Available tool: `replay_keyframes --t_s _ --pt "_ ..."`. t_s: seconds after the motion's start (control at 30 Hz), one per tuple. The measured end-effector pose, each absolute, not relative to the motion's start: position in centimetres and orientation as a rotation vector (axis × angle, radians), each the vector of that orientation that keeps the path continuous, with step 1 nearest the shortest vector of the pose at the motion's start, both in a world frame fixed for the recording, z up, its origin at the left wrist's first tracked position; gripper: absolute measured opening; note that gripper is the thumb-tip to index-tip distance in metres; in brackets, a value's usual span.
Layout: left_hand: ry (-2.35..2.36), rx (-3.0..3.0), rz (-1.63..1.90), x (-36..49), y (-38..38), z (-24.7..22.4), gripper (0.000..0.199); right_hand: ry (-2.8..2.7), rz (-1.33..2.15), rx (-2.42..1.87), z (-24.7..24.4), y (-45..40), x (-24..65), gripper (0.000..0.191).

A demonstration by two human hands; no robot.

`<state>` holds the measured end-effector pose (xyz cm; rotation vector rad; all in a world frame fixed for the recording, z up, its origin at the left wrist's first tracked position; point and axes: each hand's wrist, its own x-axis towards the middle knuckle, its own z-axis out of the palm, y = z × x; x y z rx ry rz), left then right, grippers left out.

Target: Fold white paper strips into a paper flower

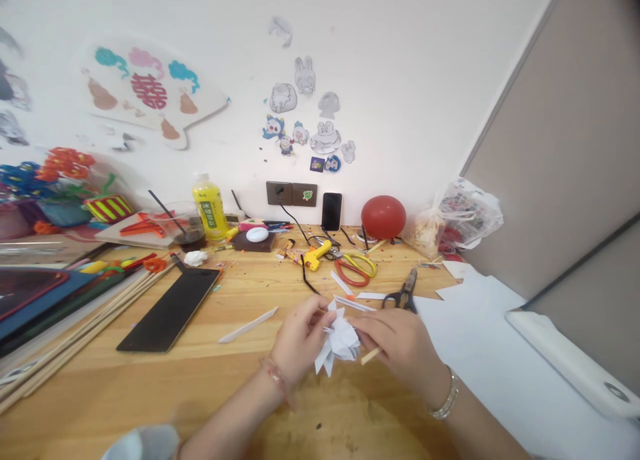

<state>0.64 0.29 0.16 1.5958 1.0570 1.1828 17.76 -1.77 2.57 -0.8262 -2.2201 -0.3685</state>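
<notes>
A folded white paper flower [341, 340] with pointed petals is between my hands, above the table's front half. My left hand [303, 333] pinches its left edge between thumb and fingers. My right hand [397, 340] is closed at its right side, fingertips touching the paper. From under those fingers sticks out the blunt end of a thin wooden stick [371, 356]; the rest of it is hidden. Just beyond my hands lie white paper strips [354, 304] and black-handled scissors [404, 293]. Another paper strip [249, 325] rests to the left.
A black tablet [170, 310] and long wooden sticks [85, 333] lie left. Behind are a yellow glue gun [317, 255], red-and-yellow scissors [356, 269], a yellow drink bottle [210, 208], a phone [331, 211] and a red balloon [383, 217]. White paper sheets [480, 353] spread at right.
</notes>
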Motion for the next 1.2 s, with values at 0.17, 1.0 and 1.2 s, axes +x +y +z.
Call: replay_keyframes --t_s 0.17,1.0,1.2 --pt "1.046 1.606 1.188 0.6 0.4 -0.2 0.012 -2.162 -0.436 -0.793 2.5 -1.8 17.6 0.019" --pt "0.635 0.965 0.986 0.8 0.8 -1.9 0.023 -2.379 0.318 -1.053 2.5 -1.1 18.0 0.045" --pt "0.583 0.873 0.872 0.4 1.1 -2.3 0.025 -2.534 0.280 -0.931 2.7 -0.9 18.3 0.047"
